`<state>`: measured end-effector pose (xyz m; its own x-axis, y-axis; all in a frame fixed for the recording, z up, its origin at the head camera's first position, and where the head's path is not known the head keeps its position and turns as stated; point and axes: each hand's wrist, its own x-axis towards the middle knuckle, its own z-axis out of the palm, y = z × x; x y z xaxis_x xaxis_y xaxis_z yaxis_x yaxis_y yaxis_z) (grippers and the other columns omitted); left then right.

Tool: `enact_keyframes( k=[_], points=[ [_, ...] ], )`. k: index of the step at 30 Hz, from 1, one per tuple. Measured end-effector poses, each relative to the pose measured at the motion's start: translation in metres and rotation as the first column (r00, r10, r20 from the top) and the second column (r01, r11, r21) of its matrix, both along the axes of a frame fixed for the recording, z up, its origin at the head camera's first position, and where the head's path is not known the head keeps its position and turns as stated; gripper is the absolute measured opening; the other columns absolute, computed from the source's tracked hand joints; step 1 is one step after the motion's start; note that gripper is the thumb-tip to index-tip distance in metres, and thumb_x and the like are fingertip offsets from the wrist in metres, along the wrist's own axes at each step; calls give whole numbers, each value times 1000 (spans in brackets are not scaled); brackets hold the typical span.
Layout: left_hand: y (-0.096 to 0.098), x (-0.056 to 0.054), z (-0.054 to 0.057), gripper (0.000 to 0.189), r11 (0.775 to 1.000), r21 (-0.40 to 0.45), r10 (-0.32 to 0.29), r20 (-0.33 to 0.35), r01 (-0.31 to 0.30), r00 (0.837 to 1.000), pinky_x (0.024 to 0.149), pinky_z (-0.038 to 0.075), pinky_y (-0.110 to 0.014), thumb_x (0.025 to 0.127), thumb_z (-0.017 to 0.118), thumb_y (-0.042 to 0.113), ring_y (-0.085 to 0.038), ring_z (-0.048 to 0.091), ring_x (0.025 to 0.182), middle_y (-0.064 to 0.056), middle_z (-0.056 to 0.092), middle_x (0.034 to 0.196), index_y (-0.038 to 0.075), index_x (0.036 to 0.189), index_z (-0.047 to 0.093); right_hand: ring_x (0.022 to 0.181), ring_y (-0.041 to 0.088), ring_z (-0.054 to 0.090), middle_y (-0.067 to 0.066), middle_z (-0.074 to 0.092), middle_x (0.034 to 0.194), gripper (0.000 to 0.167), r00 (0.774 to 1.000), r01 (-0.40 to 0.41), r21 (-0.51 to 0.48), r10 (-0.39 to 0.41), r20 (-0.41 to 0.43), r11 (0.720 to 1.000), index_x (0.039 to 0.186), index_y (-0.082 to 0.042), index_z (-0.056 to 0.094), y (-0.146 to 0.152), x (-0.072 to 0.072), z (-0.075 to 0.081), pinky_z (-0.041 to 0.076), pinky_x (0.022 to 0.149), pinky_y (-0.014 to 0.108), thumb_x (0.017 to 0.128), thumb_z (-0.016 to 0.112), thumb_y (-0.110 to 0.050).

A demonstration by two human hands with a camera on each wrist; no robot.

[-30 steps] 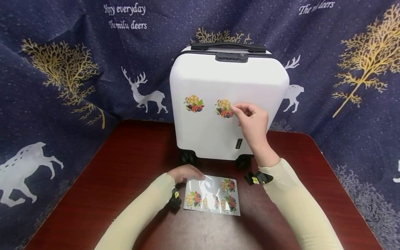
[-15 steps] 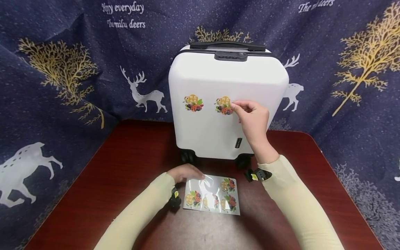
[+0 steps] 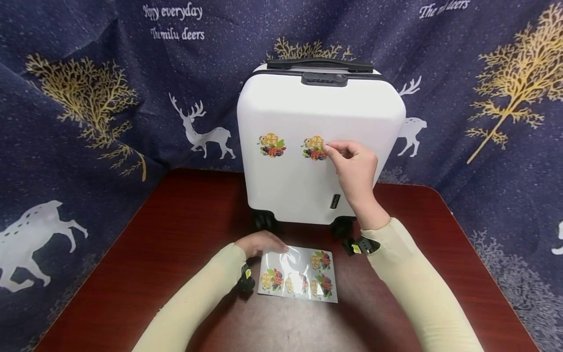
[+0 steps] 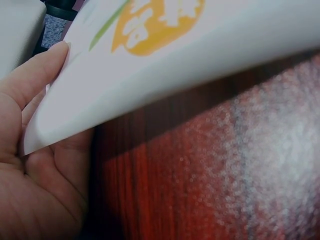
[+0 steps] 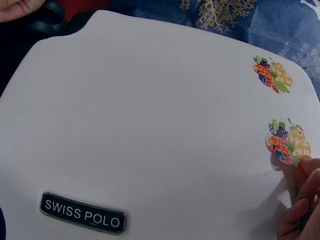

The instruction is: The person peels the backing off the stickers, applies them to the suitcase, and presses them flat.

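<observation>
A white suitcase (image 3: 286, 190) stands upright on the table, one fruit-printed sticker (image 3: 271, 145) flat on the left of its front. Beside that, my right hand (image 3: 355, 168) pinches a second fruit sticker (image 3: 312, 148) by its right edge between thumb and fingers. In the right wrist view this held sticker (image 5: 286, 140) lies close over the white shell, with a shadow beneath the hand. My left hand (image 3: 262, 243) grips the upper left corner of a sticker sheet (image 3: 281, 261), thumb on top. The left wrist view shows the sheet (image 4: 100, 100) bent up from the table there.
The dark red table (image 3: 198, 210) extends to both sides of the suitcase. Behind hangs a blue cloth (image 3: 211, 73) with deer and trees. A black handle (image 3: 318, 64) and lock (image 3: 324, 79) top the suitcase; a SWISS POLO badge (image 5: 83, 213) sits low on its front.
My right hand has shifted the pinched sticker slightly upward on the suitcase front, more level with the left sticker. The left hand and the sheet stay as they were.
</observation>
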<state>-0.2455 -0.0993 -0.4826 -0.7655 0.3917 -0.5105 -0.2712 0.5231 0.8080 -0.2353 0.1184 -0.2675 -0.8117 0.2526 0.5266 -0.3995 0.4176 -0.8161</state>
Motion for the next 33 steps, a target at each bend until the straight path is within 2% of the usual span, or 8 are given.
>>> enact_keyframes(
  k=[6,14,23,28,33],
  points=[
    [-1,-1,0,35,1000,2,0,0,0,1000,76,62,-31,93,73,21,-15,72,81,-13,77,100,-3,118,72,69,-2,52,19,78,97,19,1000,6,21,-6,-13,1000,100,-2,81,-1,0,1,41,61,18,91,78,-19],
    [0,-1,0,36,1000,-1,-1,-3,1,1000,76,62,-32,93,73,22,-17,73,83,-14,77,102,-4,118,71,67,-4,51,18,77,94,16,998,26,42,-24,-59,999,98,-1,79,-3,1,-1,40,60,15,91,78,-16],
    [1,0,-1,35,1000,3,1,-3,-1,1000,76,62,-31,92,74,22,-16,73,82,-13,78,99,-3,116,72,64,-8,48,20,77,93,13,990,18,65,-9,-138,998,97,1,79,-6,0,-3,38,58,11,91,77,-11],
    [0,0,0,37,1000,-5,1,-4,-1,1000,76,62,-32,93,73,23,-16,73,83,-14,77,101,-4,119,71,66,-14,49,19,78,96,15,989,33,112,-16,-146,993,100,0,81,-5,0,-2,39,59,7,91,77,-12],
    [0,0,-1,36,1000,-10,2,-5,-2,1000,77,62,-33,93,73,23,-17,73,84,-13,77,101,-3,118,72,65,-14,48,16,79,97,16,989,65,174,-40,-146,982,102,-3,81,-2,2,0,36,59,7,91,78,-15]
  ],
)
